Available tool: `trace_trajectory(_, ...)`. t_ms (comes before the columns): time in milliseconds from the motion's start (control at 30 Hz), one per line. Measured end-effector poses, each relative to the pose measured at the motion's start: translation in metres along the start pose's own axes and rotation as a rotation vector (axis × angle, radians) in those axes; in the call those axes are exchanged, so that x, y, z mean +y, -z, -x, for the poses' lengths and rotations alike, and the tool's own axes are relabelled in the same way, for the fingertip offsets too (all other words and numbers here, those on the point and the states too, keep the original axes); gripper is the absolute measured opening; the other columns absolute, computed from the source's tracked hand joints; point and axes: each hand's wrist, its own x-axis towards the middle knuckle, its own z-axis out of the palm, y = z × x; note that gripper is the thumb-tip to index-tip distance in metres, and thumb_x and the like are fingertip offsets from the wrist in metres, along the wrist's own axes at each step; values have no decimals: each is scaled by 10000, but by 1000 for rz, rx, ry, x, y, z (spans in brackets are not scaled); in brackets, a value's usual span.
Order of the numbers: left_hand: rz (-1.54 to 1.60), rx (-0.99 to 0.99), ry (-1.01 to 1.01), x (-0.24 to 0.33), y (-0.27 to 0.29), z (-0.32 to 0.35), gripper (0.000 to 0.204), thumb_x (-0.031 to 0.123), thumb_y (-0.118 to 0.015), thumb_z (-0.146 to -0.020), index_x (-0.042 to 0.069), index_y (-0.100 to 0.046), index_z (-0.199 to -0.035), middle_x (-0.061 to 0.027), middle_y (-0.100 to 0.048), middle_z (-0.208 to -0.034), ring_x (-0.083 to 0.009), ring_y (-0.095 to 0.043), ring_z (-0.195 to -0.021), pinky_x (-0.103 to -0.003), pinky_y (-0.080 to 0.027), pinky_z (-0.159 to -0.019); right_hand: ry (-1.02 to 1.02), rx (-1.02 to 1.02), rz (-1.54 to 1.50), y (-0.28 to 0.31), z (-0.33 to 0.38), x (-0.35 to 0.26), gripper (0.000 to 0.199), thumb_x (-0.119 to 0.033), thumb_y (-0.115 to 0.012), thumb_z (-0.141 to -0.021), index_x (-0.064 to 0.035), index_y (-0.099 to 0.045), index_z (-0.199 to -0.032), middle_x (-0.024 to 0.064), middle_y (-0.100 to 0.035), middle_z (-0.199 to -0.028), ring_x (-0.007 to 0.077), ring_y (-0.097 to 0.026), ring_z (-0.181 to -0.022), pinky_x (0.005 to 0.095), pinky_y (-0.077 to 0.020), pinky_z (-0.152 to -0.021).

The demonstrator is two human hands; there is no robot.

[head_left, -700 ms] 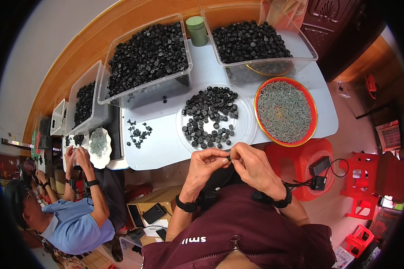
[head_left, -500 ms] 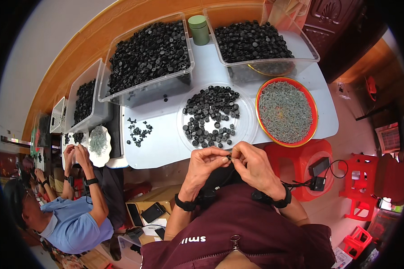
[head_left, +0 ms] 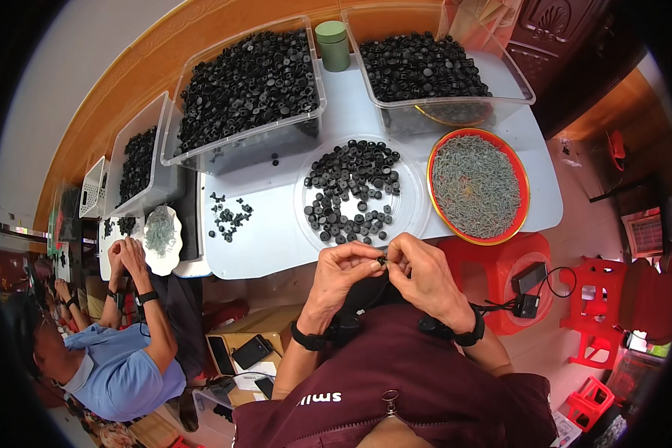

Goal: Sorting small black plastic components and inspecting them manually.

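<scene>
Just past the near table edge, my left hand (head_left: 342,270) pinches a small black plastic part (head_left: 381,260) between thumb and fingertips. My right hand (head_left: 425,275) meets it from the other side, thumb and finger closed at the part; whatever that pinch holds is too small to make out. Beyond my hands lies a clear round tray (head_left: 417,213) with many loose black plastic caps (head_left: 355,168). To its right, a red bowl (head_left: 525,203) with a gold rim is full of thin grey screws (head_left: 476,179). A scatter of small black pieces (head_left: 230,218) lies left of the tray.
Large clear bins (head_left: 322,104) of black parts line the back, with a green canister (head_left: 332,46) between two. At left a co-worker in a blue shirt (head_left: 123,369) handles small parts by a white dish (head_left: 173,257). Red stools (head_left: 455,261) stand at right.
My hands keep nearly the same place and stay together at the black part, with a slight shift of the fingers. The co-worker's hands have drawn closer together.
</scene>
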Motion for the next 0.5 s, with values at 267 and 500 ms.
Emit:
trace_trajectory(267,179,-18,107,-1,4,1,182,-21,-658,-776,-30,-622,-954,-116,-640,-922,-174,-656,-805,-271,-561,-747,-14,27,-71,0,-2,0,167,80,-573,-716,0,-457,-806,83,-512,-676,163,-540,-552,285,-437,-507)
trace_trajectory(500,253,-21,146,-6,3,2,200,9,-664,-781,-23,-610,-971,-114,-642,-932,-177,-658,-812,-272,-566,-749,-37,86,-84,0,0,2,162,71,-592,-704,-7,-478,-790,52,-519,-648,100,-516,-522,243,-419,-475)
